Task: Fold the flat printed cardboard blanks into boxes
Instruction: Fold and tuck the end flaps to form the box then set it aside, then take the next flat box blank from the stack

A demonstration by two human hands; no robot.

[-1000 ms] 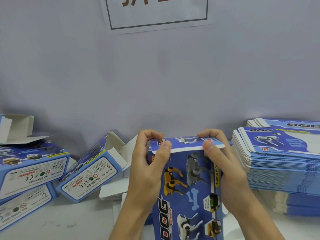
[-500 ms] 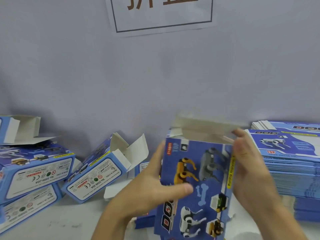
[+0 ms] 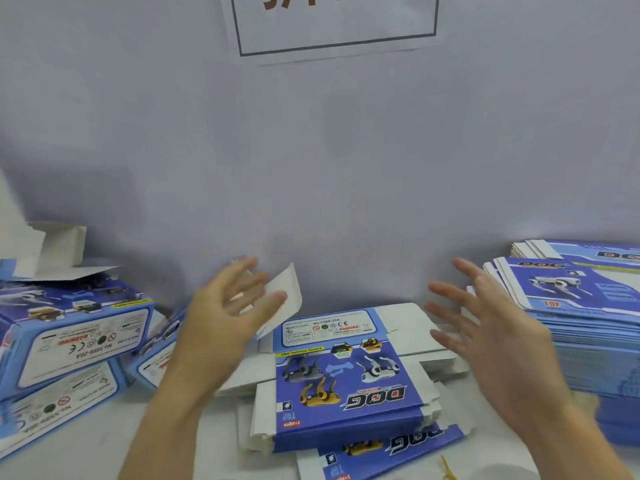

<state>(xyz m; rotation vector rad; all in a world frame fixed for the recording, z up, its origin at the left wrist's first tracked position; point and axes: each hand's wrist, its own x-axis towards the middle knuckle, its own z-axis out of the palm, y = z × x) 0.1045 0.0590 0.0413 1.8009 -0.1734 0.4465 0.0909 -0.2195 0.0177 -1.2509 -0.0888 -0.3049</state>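
Both hands have let go of the box they held upright half a second earlier, and that box is no longer between them. Now the left hand (image 3: pixel 228 313) and the right hand (image 3: pixel 491 334) hover apart above the tabletop (image 3: pixel 104 445), palms turned toward each other, fingers straight and spread, each grip wide open and holding nothing; motion blur softens the fingertips. Between and below them a flat printed blank (image 3: pixel 346 372) tops a low pile of blanks (image 3: pixel 377 452) lying on the tabletop in the centre. Its long axis runs roughly left to right, its white end flaps reaching out to either side, and its print faces up but reads upside down to the wearer, with the "DOG" lettering at the near right and the white warning label on the panel toward the wall. On the right a taller stack of flat blanks (image 3: pixel 571 327) sits just beside the right hand, its top sheet showing a white robot dog. On the left, folded boxes (image 3: pixel 72 337) are piled with label panels facing the camera, and another folded box (image 3: pixel 156 355) leans behind the left forearm, a white flap (image 3: pixel 284 299) standing up past the fingers. A paper sign (image 3: pixel 332 26) hangs on the wall above.
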